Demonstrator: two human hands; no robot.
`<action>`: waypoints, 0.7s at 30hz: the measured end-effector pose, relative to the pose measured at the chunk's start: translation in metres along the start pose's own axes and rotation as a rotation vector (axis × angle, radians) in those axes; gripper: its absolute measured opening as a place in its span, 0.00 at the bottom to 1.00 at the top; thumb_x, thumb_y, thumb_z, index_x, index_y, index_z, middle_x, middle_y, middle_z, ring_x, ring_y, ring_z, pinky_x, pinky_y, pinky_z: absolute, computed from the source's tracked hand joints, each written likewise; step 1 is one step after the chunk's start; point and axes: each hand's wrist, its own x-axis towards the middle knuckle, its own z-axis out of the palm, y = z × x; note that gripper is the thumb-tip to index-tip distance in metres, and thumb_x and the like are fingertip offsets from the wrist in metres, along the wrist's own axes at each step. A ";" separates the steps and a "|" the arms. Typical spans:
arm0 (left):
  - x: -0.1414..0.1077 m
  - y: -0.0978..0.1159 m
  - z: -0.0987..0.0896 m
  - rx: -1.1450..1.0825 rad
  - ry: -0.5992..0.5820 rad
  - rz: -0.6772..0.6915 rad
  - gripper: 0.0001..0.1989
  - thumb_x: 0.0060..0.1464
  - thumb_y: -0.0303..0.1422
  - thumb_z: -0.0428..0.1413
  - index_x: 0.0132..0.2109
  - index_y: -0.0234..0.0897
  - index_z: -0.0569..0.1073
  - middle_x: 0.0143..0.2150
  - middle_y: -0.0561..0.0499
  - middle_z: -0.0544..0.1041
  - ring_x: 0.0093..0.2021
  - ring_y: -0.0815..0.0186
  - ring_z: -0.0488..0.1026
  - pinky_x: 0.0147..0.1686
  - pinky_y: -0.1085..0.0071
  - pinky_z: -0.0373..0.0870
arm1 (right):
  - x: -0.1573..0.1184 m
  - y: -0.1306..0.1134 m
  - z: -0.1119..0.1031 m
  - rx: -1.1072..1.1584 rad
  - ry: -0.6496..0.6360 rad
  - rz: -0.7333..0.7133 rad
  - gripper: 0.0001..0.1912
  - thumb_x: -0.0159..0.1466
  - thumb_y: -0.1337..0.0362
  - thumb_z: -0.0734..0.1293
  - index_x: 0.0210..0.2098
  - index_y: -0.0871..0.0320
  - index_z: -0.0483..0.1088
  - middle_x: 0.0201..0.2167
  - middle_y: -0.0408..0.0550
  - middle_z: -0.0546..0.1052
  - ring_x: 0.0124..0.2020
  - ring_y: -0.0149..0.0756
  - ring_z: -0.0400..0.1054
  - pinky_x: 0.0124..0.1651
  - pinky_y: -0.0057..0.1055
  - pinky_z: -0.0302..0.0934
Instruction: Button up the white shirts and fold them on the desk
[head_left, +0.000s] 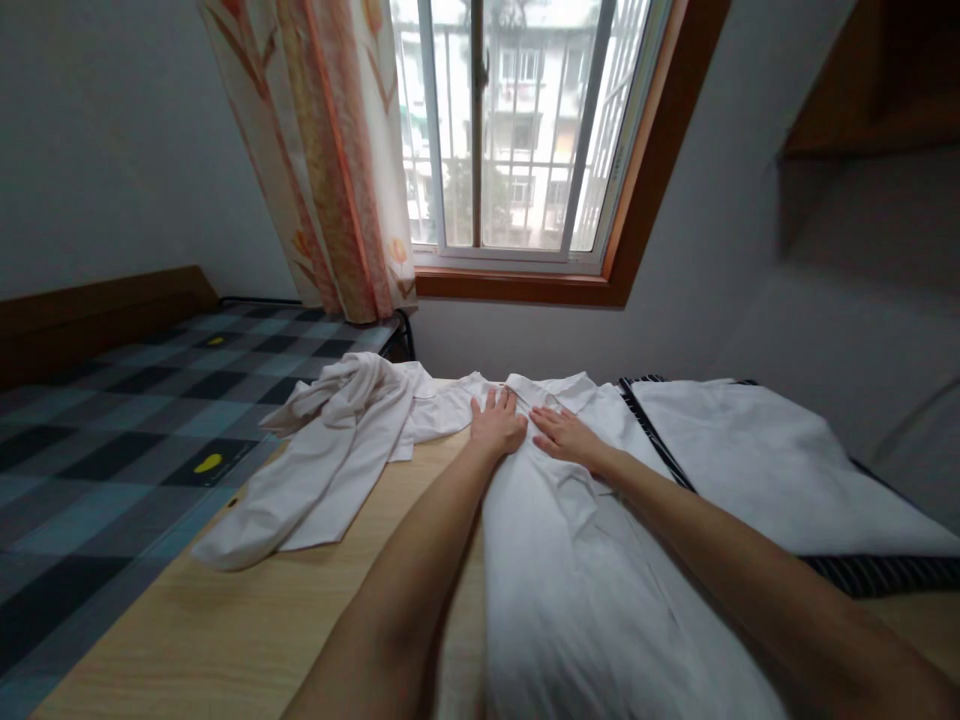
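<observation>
A white shirt [555, 580] lies lengthwise on the light wooden table [360, 600], its collar at the far edge and its body running toward me. Near the collar, my left hand [499, 422] rests on the left edge of the fabric with its fingers spread. My right hand [566, 437] lies flat on the cloth just beside it, fingers stretched out toward the left. Neither hand is gripping anything. Part of the shirt's right side is hidden under my right forearm.
At the left of the table lies a crumpled white garment [337, 450]. White folded cloth [765, 470] with black striped edging is at the right. Beyond the left edge is a checked bed [135, 430]. A curtain [330, 150] hangs by the window [517, 130].
</observation>
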 end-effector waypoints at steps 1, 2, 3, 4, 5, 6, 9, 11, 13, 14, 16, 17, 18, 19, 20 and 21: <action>0.000 0.000 -0.001 0.000 -0.003 -0.004 0.32 0.62 0.41 0.34 0.70 0.34 0.48 0.73 0.47 0.42 0.71 0.52 0.38 0.64 0.39 0.37 | -0.013 -0.005 -0.002 -0.013 -0.024 -0.008 0.30 0.69 0.58 0.54 0.66 0.67 0.53 0.68 0.60 0.54 0.69 0.45 0.46 0.67 0.47 0.41; 0.000 0.001 -0.003 0.001 -0.010 -0.008 0.32 0.61 0.40 0.34 0.70 0.34 0.48 0.73 0.47 0.42 0.71 0.52 0.38 0.64 0.39 0.38 | -0.028 -0.011 -0.004 -0.013 -0.041 -0.021 0.31 0.69 0.57 0.53 0.67 0.67 0.52 0.68 0.59 0.52 0.69 0.45 0.44 0.68 0.47 0.40; 0.000 0.001 -0.004 0.001 -0.017 -0.010 0.32 0.61 0.40 0.35 0.70 0.33 0.48 0.73 0.47 0.42 0.71 0.52 0.38 0.64 0.39 0.38 | -0.045 -0.018 -0.005 -0.003 -0.058 -0.043 0.31 0.69 0.57 0.52 0.67 0.67 0.50 0.69 0.59 0.51 0.70 0.44 0.43 0.68 0.47 0.39; 0.000 0.002 -0.005 0.001 -0.019 -0.011 0.32 0.61 0.40 0.35 0.70 0.33 0.48 0.73 0.47 0.42 0.71 0.51 0.38 0.64 0.39 0.38 | -0.062 -0.027 -0.007 0.014 -0.076 -0.073 0.31 0.69 0.57 0.52 0.68 0.66 0.49 0.69 0.58 0.50 0.70 0.43 0.41 0.69 0.47 0.38; 0.000 0.002 -0.006 0.001 -0.020 -0.009 0.32 0.62 0.40 0.35 0.70 0.33 0.47 0.73 0.46 0.42 0.71 0.51 0.38 0.63 0.39 0.38 | -0.081 -0.037 -0.009 0.032 -0.094 -0.104 0.32 0.69 0.58 0.52 0.68 0.65 0.47 0.69 0.56 0.49 0.70 0.42 0.40 0.69 0.47 0.37; 0.000 0.003 -0.007 0.000 -0.019 -0.007 0.32 0.62 0.40 0.35 0.70 0.33 0.47 0.73 0.46 0.42 0.71 0.51 0.38 0.63 0.39 0.39 | -0.099 -0.047 -0.012 0.047 -0.112 -0.133 0.32 0.68 0.59 0.54 0.69 0.64 0.46 0.70 0.56 0.48 0.70 0.42 0.39 0.69 0.47 0.36; 0.001 0.002 -0.008 -0.006 -0.019 0.003 0.32 0.62 0.41 0.35 0.70 0.34 0.47 0.73 0.45 0.43 0.71 0.51 0.39 0.63 0.40 0.40 | -0.144 -0.073 -0.028 0.071 -0.140 -0.211 0.35 0.63 0.65 0.58 0.69 0.63 0.46 0.69 0.56 0.50 0.70 0.43 0.41 0.69 0.50 0.31; 0.000 0.001 -0.009 -0.013 -0.013 0.019 0.33 0.62 0.44 0.37 0.70 0.34 0.48 0.72 0.43 0.43 0.71 0.49 0.39 0.63 0.39 0.41 | -0.160 -0.086 -0.043 0.083 -0.140 -0.242 0.33 0.61 0.69 0.58 0.66 0.63 0.53 0.67 0.56 0.57 0.68 0.41 0.48 0.70 0.49 0.28; -0.003 0.001 -0.011 -0.022 0.014 0.069 0.34 0.61 0.47 0.40 0.69 0.35 0.51 0.72 0.42 0.46 0.71 0.48 0.42 0.63 0.39 0.42 | -0.167 -0.097 -0.059 0.091 -0.097 -0.233 0.30 0.62 0.70 0.58 0.64 0.62 0.58 0.65 0.57 0.61 0.67 0.40 0.52 0.70 0.48 0.32; -0.006 0.000 -0.012 -0.029 0.045 0.111 0.33 0.61 0.47 0.42 0.68 0.35 0.54 0.72 0.43 0.48 0.70 0.49 0.43 0.63 0.40 0.42 | -0.168 -0.103 -0.064 0.094 -0.065 -0.225 0.29 0.63 0.68 0.58 0.64 0.63 0.58 0.65 0.57 0.60 0.67 0.40 0.51 0.70 0.47 0.35; -0.012 -0.001 -0.014 -0.041 0.129 0.224 0.28 0.61 0.45 0.43 0.64 0.38 0.61 0.70 0.45 0.54 0.70 0.52 0.45 0.65 0.44 0.41 | -0.169 -0.117 -0.068 0.110 -0.031 -0.263 0.30 0.66 0.60 0.59 0.66 0.64 0.54 0.67 0.59 0.55 0.69 0.43 0.46 0.69 0.46 0.39; -0.015 -0.001 -0.015 -0.046 0.159 0.289 0.25 0.62 0.43 0.43 0.62 0.39 0.64 0.69 0.47 0.57 0.70 0.54 0.47 0.65 0.47 0.42 | -0.171 -0.126 -0.065 0.125 -0.039 -0.312 0.34 0.67 0.55 0.60 0.67 0.66 0.51 0.68 0.60 0.53 0.69 0.45 0.44 0.69 0.46 0.40; -0.018 -0.002 -0.015 -0.049 0.167 0.352 0.23 0.63 0.42 0.43 0.61 0.40 0.67 0.68 0.48 0.60 0.69 0.56 0.50 0.66 0.50 0.43 | -0.173 -0.134 -0.060 0.140 -0.059 -0.369 0.38 0.66 0.50 0.60 0.67 0.67 0.50 0.68 0.61 0.52 0.69 0.47 0.44 0.69 0.45 0.41; -0.020 -0.003 -0.015 -0.050 0.152 0.403 0.23 0.63 0.42 0.43 0.60 0.41 0.68 0.66 0.49 0.62 0.68 0.57 0.52 0.65 0.52 0.46 | -0.177 -0.143 -0.052 0.149 -0.077 -0.424 0.41 0.65 0.47 0.61 0.67 0.68 0.48 0.68 0.63 0.52 0.69 0.49 0.43 0.69 0.46 0.42; -0.021 -0.004 -0.015 -0.047 0.122 0.441 0.23 0.63 0.42 0.43 0.59 0.41 0.68 0.65 0.48 0.64 0.67 0.57 0.55 0.65 0.54 0.48 | -0.182 -0.151 -0.043 0.150 -0.082 -0.473 0.42 0.65 0.46 0.61 0.67 0.69 0.48 0.68 0.64 0.52 0.69 0.51 0.44 0.68 0.47 0.42; -0.021 -0.005 -0.014 -0.042 0.087 0.465 0.23 0.63 0.43 0.43 0.60 0.41 0.68 0.65 0.48 0.65 0.66 0.57 0.57 0.64 0.56 0.51 | -0.189 -0.159 -0.033 0.141 -0.072 -0.520 0.40 0.66 0.47 0.61 0.67 0.68 0.48 0.68 0.64 0.52 0.69 0.51 0.44 0.68 0.49 0.43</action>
